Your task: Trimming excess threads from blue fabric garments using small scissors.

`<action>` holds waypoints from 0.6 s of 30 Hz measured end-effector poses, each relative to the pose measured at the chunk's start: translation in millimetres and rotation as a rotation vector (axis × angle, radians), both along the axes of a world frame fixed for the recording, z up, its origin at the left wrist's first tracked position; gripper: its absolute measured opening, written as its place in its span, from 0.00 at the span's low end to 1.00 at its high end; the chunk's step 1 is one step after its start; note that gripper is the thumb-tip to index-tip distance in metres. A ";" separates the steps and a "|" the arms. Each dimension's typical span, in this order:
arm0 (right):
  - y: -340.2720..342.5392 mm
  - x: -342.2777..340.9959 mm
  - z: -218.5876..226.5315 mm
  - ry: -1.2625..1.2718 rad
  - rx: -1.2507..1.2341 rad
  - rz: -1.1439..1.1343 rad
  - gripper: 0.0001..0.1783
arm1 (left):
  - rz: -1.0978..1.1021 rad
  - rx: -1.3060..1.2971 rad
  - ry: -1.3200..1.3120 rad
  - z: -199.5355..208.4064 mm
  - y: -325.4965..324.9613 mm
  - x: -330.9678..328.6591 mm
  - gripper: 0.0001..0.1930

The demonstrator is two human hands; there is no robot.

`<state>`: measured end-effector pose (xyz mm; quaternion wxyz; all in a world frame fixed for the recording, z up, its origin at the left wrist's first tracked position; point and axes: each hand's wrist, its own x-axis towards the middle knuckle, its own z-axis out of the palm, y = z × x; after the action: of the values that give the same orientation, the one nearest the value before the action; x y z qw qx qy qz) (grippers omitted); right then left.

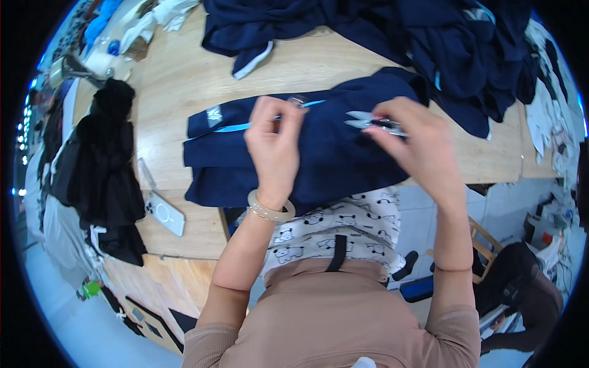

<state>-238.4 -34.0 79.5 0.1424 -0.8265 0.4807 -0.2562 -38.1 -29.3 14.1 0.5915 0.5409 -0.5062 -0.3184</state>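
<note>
At the bench's (162, 80) front edge, the right hand (420, 130) gripped silver snips (364, 116), blades parted; the left hand (273, 132) curled over a navy garment (343, 153), its grip impossible to tell.

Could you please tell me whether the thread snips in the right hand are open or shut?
Open: the thread snips in the right hand show two blade tips standing apart, with a visible gap between them.

The garment (334, 147) is matt cloth, the snips (364, 117) shiny metal, the table (165, 80) smooth wood.
</note>
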 end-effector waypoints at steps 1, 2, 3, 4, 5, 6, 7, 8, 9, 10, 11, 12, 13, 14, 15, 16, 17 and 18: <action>0.3 -6.2 1.7 -0.029 -0.043 -0.071 0.09 | 0.067 0.003 -0.001 -0.8 -1.3 22.0 0.12; 1.6 -14.4 1.9 -0.059 -0.083 -0.141 0.09 | 0.187 0.006 -0.128 -1.8 -3.8 46.4 0.14; 6.2 -21.8 -1.6 -0.114 0.027 -0.239 0.11 | 0.298 -0.008 -0.141 -5.5 -5.0 73.1 0.14; 12.3 -24.7 -9.6 -0.204 0.121 -0.298 0.15 | 0.359 0.046 -0.274 -3.8 -4.4 100.7 0.14; 18.6 -22.6 -16.3 -0.295 0.221 -0.346 0.18 | 0.449 0.063 -0.425 -9.6 -1.1 128.4 0.13; 23.8 -16.9 -15.8 -0.135 0.224 -0.276 0.25 | 0.460 0.177 -0.443 -16.6 8.0 158.5 0.13; 25.6 -11.0 -25.5 -0.120 0.200 -0.189 0.30 | 0.464 0.288 -0.453 -24.8 16.0 178.1 0.14; 27.1 -5.5 -33.9 -0.043 0.181 -0.161 0.26 | 0.408 0.368 -0.455 -29.6 23.1 185.2 0.13; 24.9 -8.3 -46.8 0.014 0.140 -0.162 0.24 | 0.345 0.447 -0.452 -32.8 29.1 190.4 0.14; 20.7 -18.0 -59.9 0.074 0.101 -0.164 0.21 | 0.218 0.499 -0.393 -31.3 33.1 187.7 0.15; 15.2 -26.6 -68.3 0.060 0.089 -0.253 0.16 | 0.190 0.621 -0.316 -29.9 36.3 183.8 0.15; 9.6 -36.6 -70.5 0.083 0.047 -0.276 0.15 | 0.163 0.597 -0.240 -30.1 38.9 179.3 0.15; 4.4 -44.8 -72.0 0.108 0.005 -0.297 0.14 | 0.136 0.574 -0.162 -28.3 40.9 172.8 0.15; 0.0 -49.9 -72.7 0.083 0.017 -0.322 0.12 | 0.138 0.575 -0.073 -24.2 44.0 166.3 0.15; -1.9 -51.0 -71.7 0.082 0.016 -0.314 0.12 | 0.112 0.600 -0.076 -20.0 48.4 166.0 0.15; -2.5 -51.6 -70.3 0.054 0.037 -0.319 0.11 | 0.085 0.625 -0.080 -18.2 52.5 166.6 0.14; -2.5 -51.4 -68.6 0.026 0.059 -0.323 0.11 | 0.060 0.631 -0.100 -19.8 55.7 170.7 0.12; -1.2 -49.7 -63.7 0.012 0.087 -0.337 0.11 | 0.062 0.630 -0.093 -19.4 57.8 172.6 0.12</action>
<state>-288.1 -35.2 15.8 0.1300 -0.7287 0.6241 -0.2504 134.5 28.5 -5.3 0.3805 0.7265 -0.3926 -0.4163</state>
